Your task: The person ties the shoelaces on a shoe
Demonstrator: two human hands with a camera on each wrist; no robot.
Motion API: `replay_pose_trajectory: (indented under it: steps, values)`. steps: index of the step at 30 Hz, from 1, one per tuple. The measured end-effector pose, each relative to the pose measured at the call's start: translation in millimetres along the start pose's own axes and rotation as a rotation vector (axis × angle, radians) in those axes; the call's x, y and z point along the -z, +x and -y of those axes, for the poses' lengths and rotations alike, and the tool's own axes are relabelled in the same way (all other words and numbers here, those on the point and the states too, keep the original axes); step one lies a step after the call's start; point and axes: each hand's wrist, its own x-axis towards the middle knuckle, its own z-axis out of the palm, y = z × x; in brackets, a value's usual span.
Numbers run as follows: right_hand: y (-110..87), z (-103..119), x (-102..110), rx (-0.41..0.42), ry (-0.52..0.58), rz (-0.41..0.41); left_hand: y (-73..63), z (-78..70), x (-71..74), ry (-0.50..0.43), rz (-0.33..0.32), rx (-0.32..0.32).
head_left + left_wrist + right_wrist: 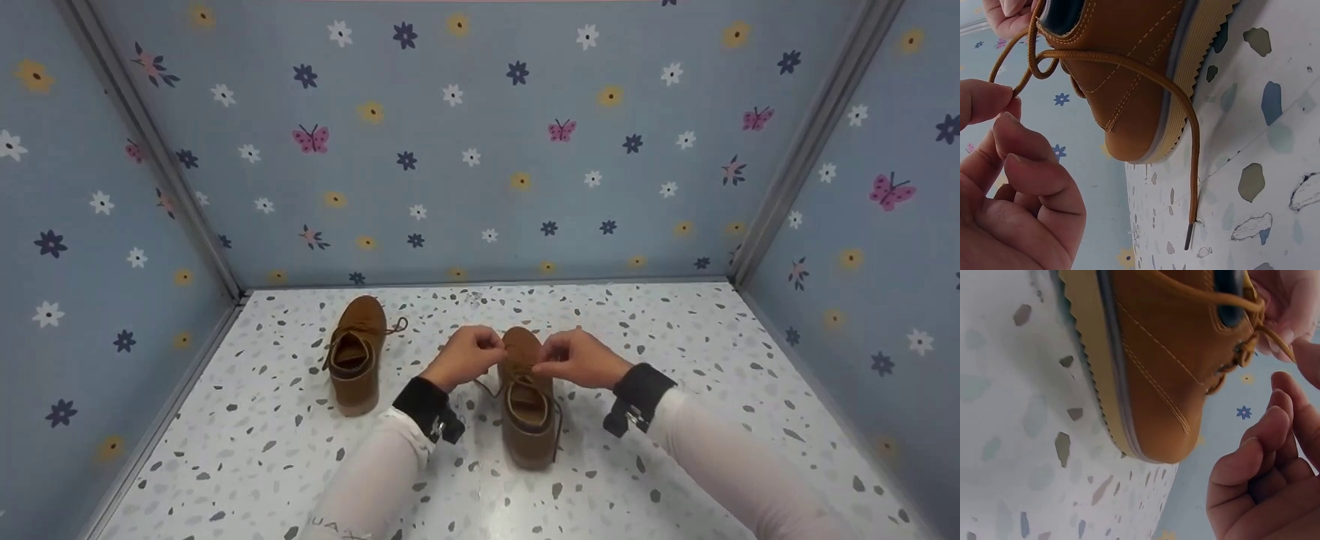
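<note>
A brown lace-up shoe (pixel 529 442) stands on the speckled floor, toe pointing away from me. My left hand (pixel 472 356) is over its left side and pinches a loop of the brown shoelace (pixel 1129 64) between thumb and fingertips. From the right, my right hand (pixel 581 358) pinches another part of the lace (pixel 1275 340), its other fingers curled. In the left wrist view, one loose lace end hangs over the shoe's side down to the floor, its dark tip (pixel 1189 236) showing. The laces cross above the tongue, close to the collar.
A matching brown shoe (pixel 356 390) stands to the left, its lace (pixel 397 326) loose at the side. Blue flower-patterned panels (pixel 480 150) with grey corner strips enclose the white speckled floor (pixel 255 450) at the back and both sides.
</note>
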Motion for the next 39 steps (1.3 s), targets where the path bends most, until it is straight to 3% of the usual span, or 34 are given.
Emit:
replay_pose_trajectory:
  steps: [10,22,30,39]
  values:
    - [-4.4,-2.8,-17.2,0.032,-0.013,0.029,-1.0,2.5,-2.0,0.0,-0.015,0.02]
    - [-3.6,-1.2,-14.4,0.018,-0.033,0.06,-2.4,3.2,-4.1,-0.065,0.026,0.03]
    - [-2.1,5.8,-7.7,-0.016,0.049,0.062,-4.4,3.3,-4.8,-0.08,0.036,-0.052]
    - [1.7,7.6,-6.0,0.055,-0.04,0.033,-13.8,6.1,-1.8,-0.144,0.086,-0.06]
